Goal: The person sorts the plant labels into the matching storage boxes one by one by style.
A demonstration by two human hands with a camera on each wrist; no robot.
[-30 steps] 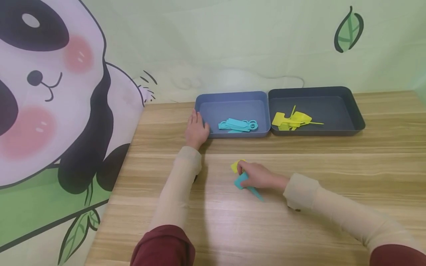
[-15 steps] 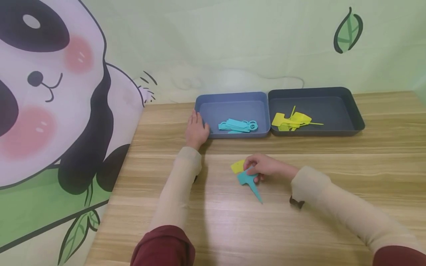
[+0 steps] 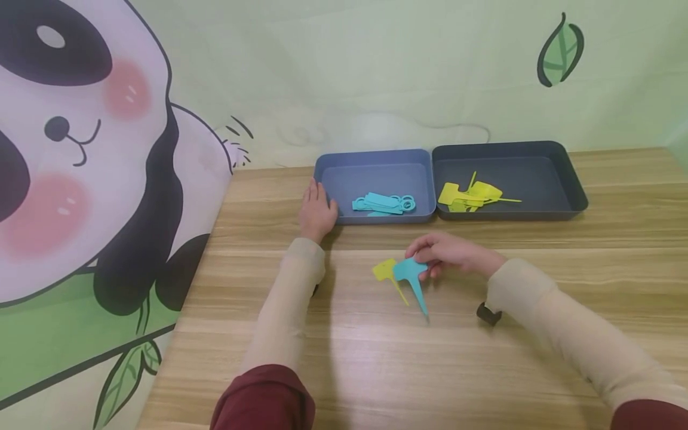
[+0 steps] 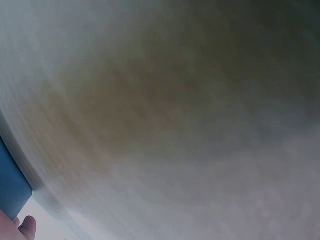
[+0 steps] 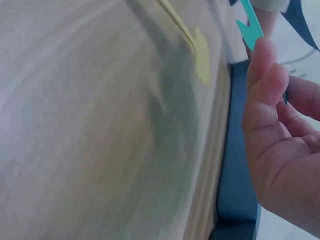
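Note:
My right hand (image 3: 450,252) pinches a teal T-shaped plant label (image 3: 412,269) by its broad head, with the pointed stem hanging toward me. In the right wrist view, thumb and fingers meet at that teal label (image 5: 250,35). Just left of it a yellow T-shaped plant label (image 3: 384,270) lies on the table. My left hand (image 3: 318,210) rests against the left end of the blue tray (image 3: 376,160), its fingers extended along the rim. Only the tips of the left hand show beside the tray corner in the left wrist view.
Several teal tags with ring ends (image 3: 384,203) lie in the blue tray. A dark grey tray (image 3: 559,179) adjoins it on the right, holding several yellow plant labels (image 3: 473,194). Behind the wooden table (image 3: 258,197) hangs a cloth with a panda print (image 3: 134,149).
My right hand has lifted the teal label away from the yellow one and moved up and right with it, uncovering the yellow label. The left hand stays put.

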